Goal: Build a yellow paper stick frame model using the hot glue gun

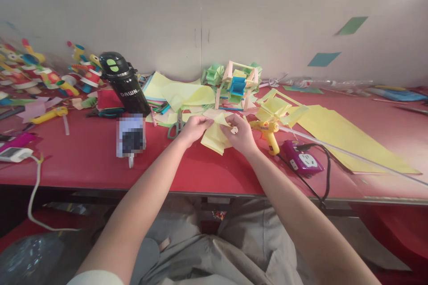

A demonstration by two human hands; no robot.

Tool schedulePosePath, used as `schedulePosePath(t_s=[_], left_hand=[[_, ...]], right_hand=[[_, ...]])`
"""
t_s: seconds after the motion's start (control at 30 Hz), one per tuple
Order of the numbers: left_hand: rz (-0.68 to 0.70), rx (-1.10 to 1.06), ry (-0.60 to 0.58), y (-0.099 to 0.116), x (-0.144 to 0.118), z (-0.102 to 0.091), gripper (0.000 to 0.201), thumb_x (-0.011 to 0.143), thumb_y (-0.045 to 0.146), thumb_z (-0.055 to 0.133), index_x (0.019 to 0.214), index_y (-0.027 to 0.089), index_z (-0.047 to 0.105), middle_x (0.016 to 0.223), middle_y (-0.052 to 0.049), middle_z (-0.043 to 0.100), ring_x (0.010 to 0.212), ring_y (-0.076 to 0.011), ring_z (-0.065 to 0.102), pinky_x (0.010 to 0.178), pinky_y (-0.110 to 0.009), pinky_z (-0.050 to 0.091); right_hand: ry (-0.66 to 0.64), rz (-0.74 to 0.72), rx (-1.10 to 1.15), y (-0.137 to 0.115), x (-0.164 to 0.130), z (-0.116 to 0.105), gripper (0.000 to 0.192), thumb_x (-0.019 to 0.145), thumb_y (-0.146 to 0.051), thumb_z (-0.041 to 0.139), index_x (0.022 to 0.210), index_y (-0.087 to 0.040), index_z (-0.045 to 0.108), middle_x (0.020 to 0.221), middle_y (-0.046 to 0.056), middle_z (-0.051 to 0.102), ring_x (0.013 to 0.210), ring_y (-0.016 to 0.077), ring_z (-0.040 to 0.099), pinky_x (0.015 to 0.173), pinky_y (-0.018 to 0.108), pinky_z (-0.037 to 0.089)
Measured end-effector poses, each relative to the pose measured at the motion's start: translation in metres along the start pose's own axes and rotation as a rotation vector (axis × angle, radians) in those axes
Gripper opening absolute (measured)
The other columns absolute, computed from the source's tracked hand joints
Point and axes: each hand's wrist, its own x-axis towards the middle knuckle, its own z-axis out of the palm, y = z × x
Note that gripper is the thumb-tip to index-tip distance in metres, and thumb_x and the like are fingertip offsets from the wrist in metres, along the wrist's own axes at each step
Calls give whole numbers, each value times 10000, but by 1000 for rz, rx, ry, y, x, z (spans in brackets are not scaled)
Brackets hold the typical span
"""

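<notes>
Both hands meet over the middle of the red table (83, 156). My left hand (194, 128) pinches the upper left edge of a folded pale yellow paper piece (214, 140). On the paper's right side, my right hand (241, 136) grips it, fingers curled, with a small white scrap between them. The paper is held just above the tabletop, partly hidden by my fingers. Close behind the hands lie grey-handled scissors (176, 127), and a yellow glue gun (269, 132) stands right of my right hand.
A black bottle (123, 82) stands at left beside a blurred small box (131, 136). Loose yellow sheets (334, 136), a paper wheel model (236, 84), a purple power socket (302, 159) with black cable, and colourful paper toys (43, 73) crowd the table. A grey partition (267, 26) closes the back.
</notes>
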Motion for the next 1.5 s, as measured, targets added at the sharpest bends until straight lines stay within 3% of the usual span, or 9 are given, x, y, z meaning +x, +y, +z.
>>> schedulePosePath(t_s=[0.2, 0.33, 0.5, 0.83, 1.03, 1.2, 1.33, 1.5], left_hand=[[34, -27, -9, -2, 0, 1, 338, 711, 416, 787, 898, 136, 749, 827, -69, 748, 782, -207, 689, 784, -357, 528], [-21, -95, 14, 3, -1, 3, 327, 708, 398, 793, 882, 127, 735, 805, -64, 740, 762, -195, 688, 778, -353, 531], [-64, -182, 7, 9, -3, 4, 331, 705, 398, 808, 876, 128, 724, 829, -75, 741, 784, -200, 697, 792, -355, 541], [-90, -229, -68, 10, -7, 6, 370, 705, 444, 812, 868, 123, 723, 807, -70, 735, 760, -190, 704, 794, -355, 563], [-46, -193, 12, 8, -5, 8, 324, 732, 433, 787, 878, 146, 750, 818, -71, 745, 770, -210, 700, 789, -376, 560], [103, 4, 41, 1, -2, 3, 396, 760, 514, 734, 902, 146, 771, 819, -70, 749, 787, -222, 676, 762, -358, 538], [177, 147, 8, -1, -2, 2, 390, 772, 521, 717, 886, 154, 781, 794, -50, 740, 793, -219, 660, 730, -321, 516], [108, 22, -58, -2, -2, 5, 392, 782, 516, 712, 937, 161, 774, 845, -60, 743, 793, -217, 673, 740, -339, 533]], right_hand=[[35, 19, 23, -1, 0, 0, 181, 786, -265, 618, 946, -241, 537, 980, 51, 641, 964, 225, 619, 872, 390, 505], [-9, -4, 7, -4, 0, -3, 90, 770, -212, 555, 845, -229, 602, 876, 38, 672, 853, 211, 617, 816, 380, 512], [19, -2, -23, -8, 0, -6, 161, 724, -147, 511, 776, -223, 643, 863, 36, 698, 848, 211, 605, 798, 367, 495], [-1, -30, 10, -6, -1, -5, 164, 684, -112, 483, 733, -223, 593, 808, 26, 634, 800, 198, 582, 771, 351, 478], [35, -53, 11, -8, -1, -5, 139, 716, -125, 513, 728, -231, 603, 873, 38, 659, 906, 227, 591, 861, 393, 467], [-5, -79, -6, -9, 1, -4, 41, 788, -220, 589, 759, -235, 615, 948, 43, 659, 933, 236, 583, 916, 429, 445], [-50, -79, -41, -8, 1, -3, 263, 810, -367, 683, 638, -221, 548, 860, 43, 567, 864, 219, 535, 811, 391, 454], [18, -68, -52, -4, 2, -2, 453, 870, -484, 626, 562, -218, 425, 760, 34, 498, 785, 204, 483, 770, 388, 436]])
